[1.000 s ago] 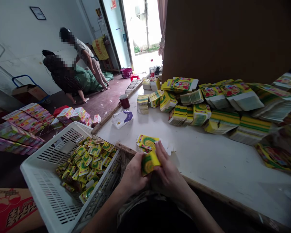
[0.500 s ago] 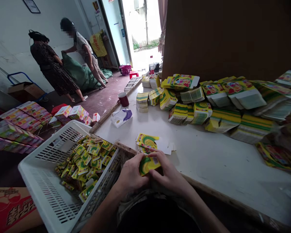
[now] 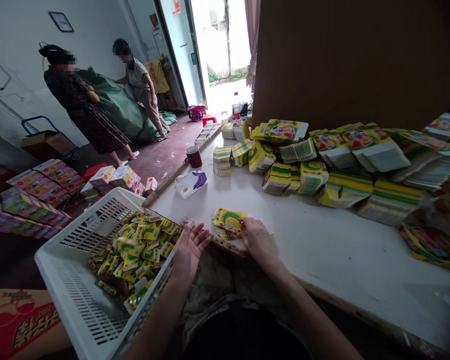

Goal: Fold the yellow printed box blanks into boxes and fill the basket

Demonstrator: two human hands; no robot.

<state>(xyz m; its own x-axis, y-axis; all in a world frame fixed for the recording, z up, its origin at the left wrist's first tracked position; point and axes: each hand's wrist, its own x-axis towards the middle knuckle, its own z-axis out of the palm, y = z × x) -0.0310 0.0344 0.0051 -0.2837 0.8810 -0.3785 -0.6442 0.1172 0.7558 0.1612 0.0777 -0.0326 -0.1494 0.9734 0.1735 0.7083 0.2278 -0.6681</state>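
My left hand (image 3: 189, 250) is open, palm turned up and fingers spread, beside the right rim of a white plastic crate (image 3: 60, 272). It holds nothing. On the table's near edge lies a small pile of flat yellow-green cartons (image 3: 227, 218). My right hand (image 3: 258, 240) closes its fingertips on the right end of this pile, covering that end; how many cartons it grips is hidden. Inside the crate is a heap of small folded yellow boxes (image 3: 146, 250). One yellow box (image 3: 127, 246) over the heap is blurred by motion.
Stacks of flat cartons (image 3: 345, 187) line the back of the white table (image 3: 322, 245). A tissue pack (image 3: 191, 184) and a maroon mug (image 3: 193, 157) stand at its left edge. Pink boxes (image 3: 41, 185) are on the floor. Two people handle a green sack (image 3: 123, 110).
The yellow box between my hands has left them. My left hand has moved left and opened; my right hand has reached forward to the carton pile. The people have raised the green sack.
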